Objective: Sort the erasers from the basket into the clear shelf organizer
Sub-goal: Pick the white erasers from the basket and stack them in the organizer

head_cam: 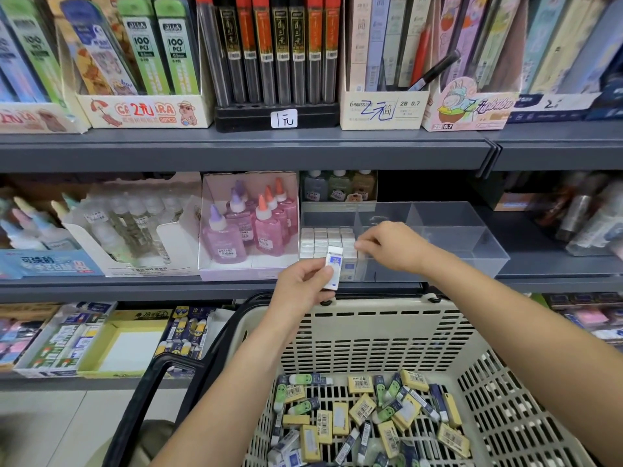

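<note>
A cream plastic basket (371,332) in front of me holds several loose erasers (367,416), yellow, green and blue-white. On the middle shelf stands the clear shelf organizer (472,237); its left compartment is packed with upright white erasers (323,239). My left hand (303,284) pinches a white and blue eraser (333,269) just in front of the organizer's front wall. My right hand (387,244) reaches into the organizer beside the stacked erasers, its fingertips curled at the right edge of the rows; whether it holds anything is hidden.
A box of pink and purple glue bottles (249,227) stands left of the organizer. Small bottles (337,187) sit behind it. The organizer's right compartments (448,214) hold nothing. The basket's black handle (148,392) hangs at left. Eraser boxes (101,338) line the lower shelf.
</note>
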### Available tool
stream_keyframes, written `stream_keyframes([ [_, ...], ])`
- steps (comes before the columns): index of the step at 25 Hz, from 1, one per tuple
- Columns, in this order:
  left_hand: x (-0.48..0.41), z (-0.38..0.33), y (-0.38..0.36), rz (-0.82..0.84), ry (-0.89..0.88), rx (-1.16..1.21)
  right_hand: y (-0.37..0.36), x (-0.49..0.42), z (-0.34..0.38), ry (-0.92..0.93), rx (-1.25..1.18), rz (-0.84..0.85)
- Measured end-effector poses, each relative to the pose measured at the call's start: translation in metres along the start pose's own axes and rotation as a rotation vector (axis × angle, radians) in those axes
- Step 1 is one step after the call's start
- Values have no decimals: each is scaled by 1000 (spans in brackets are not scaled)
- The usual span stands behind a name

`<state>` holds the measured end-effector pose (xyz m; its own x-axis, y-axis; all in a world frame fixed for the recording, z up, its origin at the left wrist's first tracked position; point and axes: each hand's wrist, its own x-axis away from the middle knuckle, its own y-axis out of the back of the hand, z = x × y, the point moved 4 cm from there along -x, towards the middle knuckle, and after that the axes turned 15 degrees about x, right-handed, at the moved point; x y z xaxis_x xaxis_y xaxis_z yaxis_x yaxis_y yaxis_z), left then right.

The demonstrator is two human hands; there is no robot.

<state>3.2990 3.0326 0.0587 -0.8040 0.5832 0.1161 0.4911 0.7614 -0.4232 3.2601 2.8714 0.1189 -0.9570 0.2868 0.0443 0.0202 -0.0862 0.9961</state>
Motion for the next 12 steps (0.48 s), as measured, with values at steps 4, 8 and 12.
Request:
stream_keyframes([
  [4,-4,2,-13,62,21,-97,7,17,12,152,-376,27],
  [8,-5,-10,-17,2,-70,-158,9,12,-3,49,-436,-4],
  [12,-5,-35,9,-245,-356,-406,24,-1,-35,-204,-401,-199],
])
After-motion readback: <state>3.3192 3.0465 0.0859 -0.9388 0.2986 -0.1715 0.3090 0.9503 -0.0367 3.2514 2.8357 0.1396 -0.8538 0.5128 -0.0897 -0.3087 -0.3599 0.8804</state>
